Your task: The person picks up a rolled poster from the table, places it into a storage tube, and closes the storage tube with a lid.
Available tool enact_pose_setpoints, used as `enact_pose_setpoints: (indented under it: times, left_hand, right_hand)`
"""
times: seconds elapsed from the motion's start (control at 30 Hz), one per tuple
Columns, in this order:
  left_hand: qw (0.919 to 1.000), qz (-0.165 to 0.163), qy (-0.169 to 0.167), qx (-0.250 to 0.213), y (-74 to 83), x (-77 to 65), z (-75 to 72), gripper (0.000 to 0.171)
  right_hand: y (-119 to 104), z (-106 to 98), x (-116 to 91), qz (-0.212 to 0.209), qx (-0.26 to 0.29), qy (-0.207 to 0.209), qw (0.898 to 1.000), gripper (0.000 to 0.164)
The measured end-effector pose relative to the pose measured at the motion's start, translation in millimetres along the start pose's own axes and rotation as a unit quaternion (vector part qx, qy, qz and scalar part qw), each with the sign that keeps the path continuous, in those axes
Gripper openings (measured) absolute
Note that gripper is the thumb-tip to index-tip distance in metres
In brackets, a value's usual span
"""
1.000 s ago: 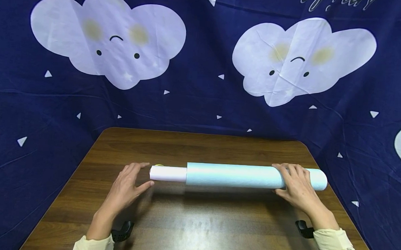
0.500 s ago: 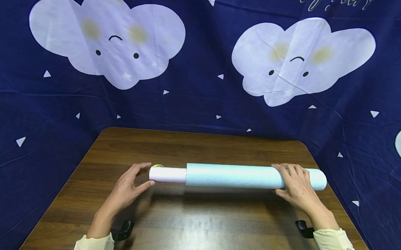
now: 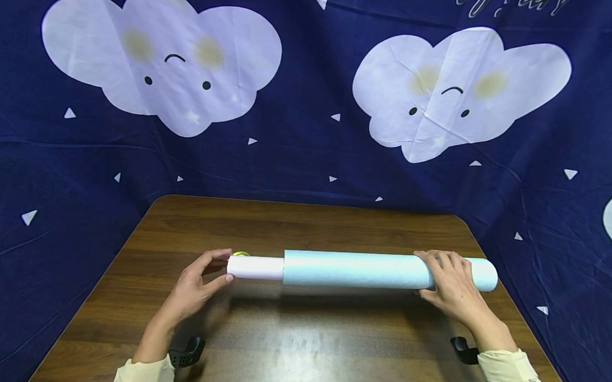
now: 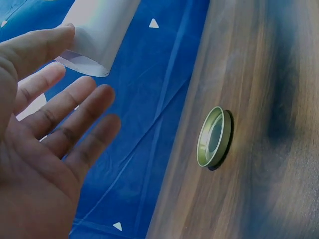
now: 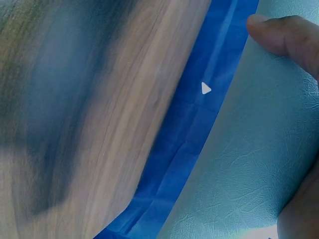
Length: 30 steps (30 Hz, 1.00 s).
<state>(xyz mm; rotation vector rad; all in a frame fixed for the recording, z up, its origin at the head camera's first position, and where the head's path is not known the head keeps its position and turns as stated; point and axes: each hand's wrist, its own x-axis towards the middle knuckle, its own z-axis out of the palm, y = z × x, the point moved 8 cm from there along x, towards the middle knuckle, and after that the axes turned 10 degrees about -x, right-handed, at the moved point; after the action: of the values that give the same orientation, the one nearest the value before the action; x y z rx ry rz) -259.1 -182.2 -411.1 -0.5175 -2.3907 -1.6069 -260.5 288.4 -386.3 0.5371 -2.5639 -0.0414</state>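
A long light-blue tube (image 3: 354, 269) with a leathery surface lies level above the table. Out of its left end sticks a narrower white paper roll (image 3: 256, 267). My right hand (image 3: 453, 286) grips the tube near its right end, thumb on the near side, fingers over the top. At the paper roll's free end is my left hand (image 3: 194, 288), its thumb and index fingertips right at the edge. In the left wrist view, the thumb overlaps the roll's end (image 4: 94, 45), and the other fingers spread loosely below it.
A shallow round gold metal lid (image 4: 215, 137) lies on the wooden table (image 3: 299, 339), mostly hidden behind the paper roll in the head view. A dark blue cloth (image 3: 307, 174) with clouds hangs behind the table.
My left hand has edged right, bringing its thumb and index fingertips to the paper roll's end. The tube and roll have sunk very slightly; my right hand keeps its grip.
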Motion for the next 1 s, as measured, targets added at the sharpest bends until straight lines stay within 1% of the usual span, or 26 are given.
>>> enact_pose_setpoints:
  times: [0.2, 0.37, 0.47, 0.7, 1.0]
  left_hand:
    - [0.9996, -0.008, -0.006, -0.026, -0.2, -0.5, 1.2, 0.046]
    - [0.9991, 0.002, -0.011, -0.041, -0.6, -0.9, 2.1, 0.045]
    - [0.9982, 0.005, -0.013, -0.059, -1.6, -1.1, 2.7, 0.045]
    - [0.9943, -0.005, -0.014, -0.105, -3.7, -1.7, 4.2, 0.043]
    - [0.9921, -0.017, -0.009, -0.124, -0.4, -1.3, 5.3, 0.043]
  right_hand:
    - [-0.3, -0.9, -0.2, 0.0, -0.002, 0.002, 1.0, 0.08]
    - [-0.3, -1.3, -0.5, 0.0, -0.001, -0.001, 1.0, 0.08]
    - [-0.4, -1.3, -0.8, 0.001, 0.0, -0.003, 1.0, 0.08]
    - [-0.3, -1.3, -1.2, 0.0, 0.001, -0.003, 1.0, 0.079]
    - [-0.4, 0.8, -0.4, -0.001, 0.001, -0.004, 1.0, 0.08]
